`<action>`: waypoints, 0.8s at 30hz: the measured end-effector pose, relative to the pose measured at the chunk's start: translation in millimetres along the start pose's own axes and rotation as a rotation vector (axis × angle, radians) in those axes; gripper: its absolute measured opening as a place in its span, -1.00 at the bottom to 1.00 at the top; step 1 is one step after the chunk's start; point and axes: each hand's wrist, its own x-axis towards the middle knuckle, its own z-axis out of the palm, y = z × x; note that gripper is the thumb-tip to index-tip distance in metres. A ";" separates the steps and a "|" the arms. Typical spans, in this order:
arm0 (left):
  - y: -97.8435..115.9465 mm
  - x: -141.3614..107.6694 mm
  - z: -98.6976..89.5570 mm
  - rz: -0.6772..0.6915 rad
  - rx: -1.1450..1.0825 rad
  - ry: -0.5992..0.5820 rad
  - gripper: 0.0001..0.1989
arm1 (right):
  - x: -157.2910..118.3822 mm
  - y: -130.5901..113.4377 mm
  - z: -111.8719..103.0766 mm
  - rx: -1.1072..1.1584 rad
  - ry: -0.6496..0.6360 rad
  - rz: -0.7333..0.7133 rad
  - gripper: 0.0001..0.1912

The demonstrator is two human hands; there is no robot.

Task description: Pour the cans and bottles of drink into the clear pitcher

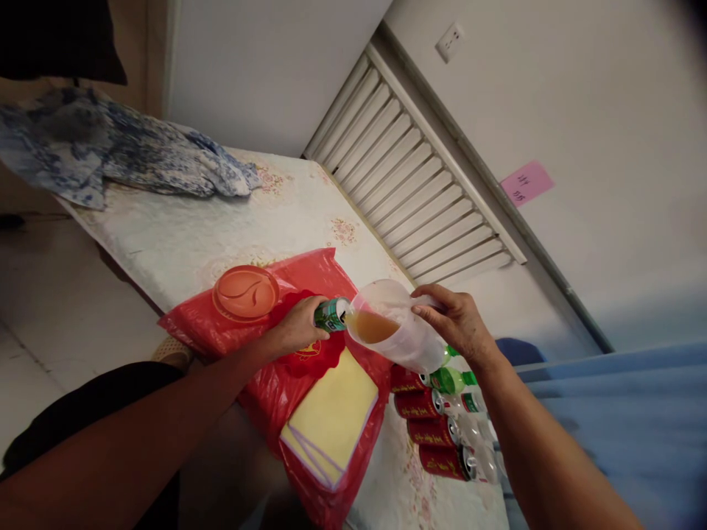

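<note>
My left hand (pixel 301 324) is closed around a green drink can (pixel 330 315), its open top against the spout of a translucent plastic pitcher (pixel 417 342). With fingers and thumb around the handle, my right hand (pixel 458 320) holds the pitcher tilted. Amber liquid (pixel 375 326) lies in it, reaching toward the spout beside the can. Under my left hand are a red scalloped tray (pixel 309 362) with a gold emblem and a red plastic bag (pixel 259 390). An orange-red round lid (pixel 246 293) sits on the bag, and a folded yellow cloth (pixel 334 416) lies below the can.
Several red cans (pixel 436 430) stand in a row, with green-capped bottles (pixel 448 380) beside them. A patterned tablecloth (pixel 298 206) covers the table. Blue-and-white fabric (pixel 160 158) lies at its far left end. A white radiator (pixel 420 169) runs along the wall; a blue curtain (pixel 618 405) hangs at right.
</note>
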 end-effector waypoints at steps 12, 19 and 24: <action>0.3 -0.1 -0.1 -0.003 0.007 0.000 -0.39 | 1.4 -1.5 -0.2 -0.030 0.004 -0.015 -0.62; -2.1 0.5 0.9 0.003 0.016 -0.001 -0.40 | 0.7 -1.8 -0.2 -0.033 -0.003 -0.006 -0.61; -4.8 1.4 2.0 0.006 0.009 0.003 -0.39 | 0.6 -2.2 -0.1 -0.034 0.003 -0.019 -0.63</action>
